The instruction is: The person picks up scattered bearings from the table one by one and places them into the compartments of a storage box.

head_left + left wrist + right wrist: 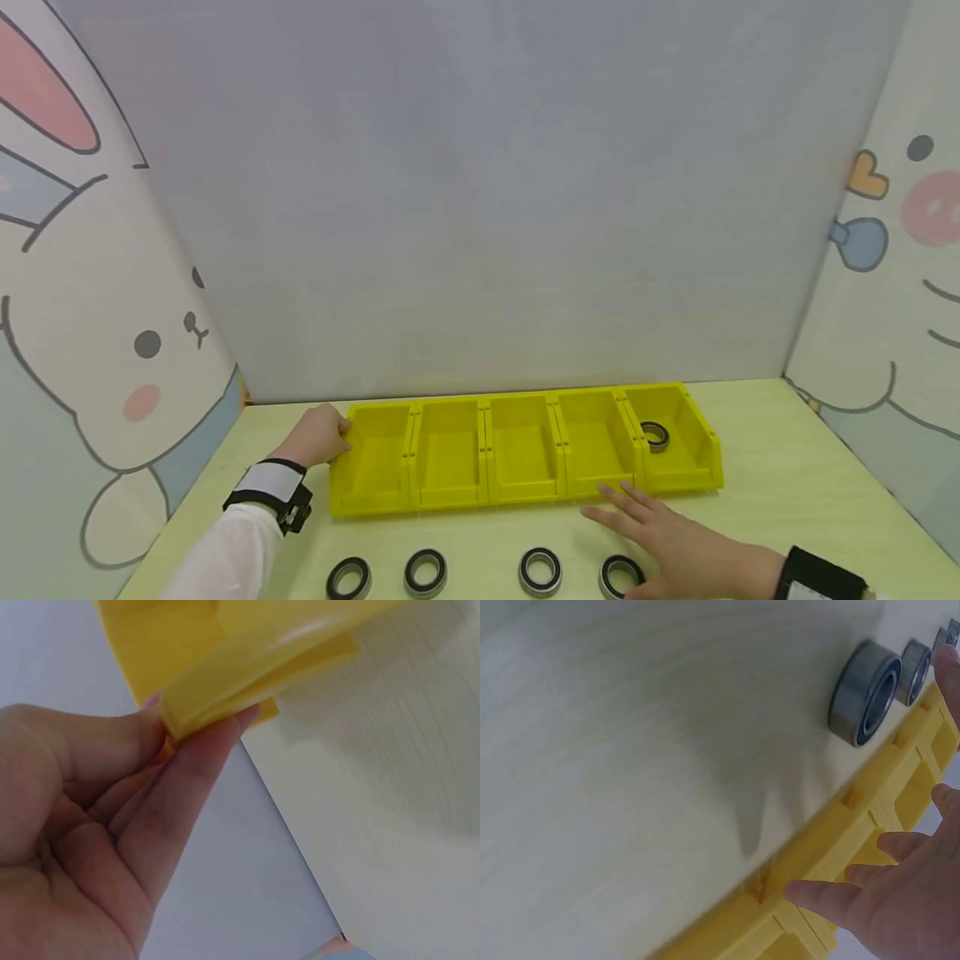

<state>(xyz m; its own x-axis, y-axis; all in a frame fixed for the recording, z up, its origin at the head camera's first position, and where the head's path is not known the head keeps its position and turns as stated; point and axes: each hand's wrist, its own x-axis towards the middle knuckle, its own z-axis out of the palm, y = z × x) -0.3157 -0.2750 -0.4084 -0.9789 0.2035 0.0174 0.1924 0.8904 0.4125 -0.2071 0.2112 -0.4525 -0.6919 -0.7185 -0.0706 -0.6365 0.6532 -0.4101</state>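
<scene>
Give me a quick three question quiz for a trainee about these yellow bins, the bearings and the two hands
1. How many bins stand in the row?
2. True or false: a bearing lies in the rightmost bin.
3. The left hand holds: A) the row's left end, B) a bearing, C) nothing.

Key
1. Five.
2. True; four more bearings lie on the table.
3. A; its fingers pinch the bin's edge, while the right hand is spread flat over the table.

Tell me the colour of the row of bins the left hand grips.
Bright yellow, all five bins; the head view shows it best.
</scene>
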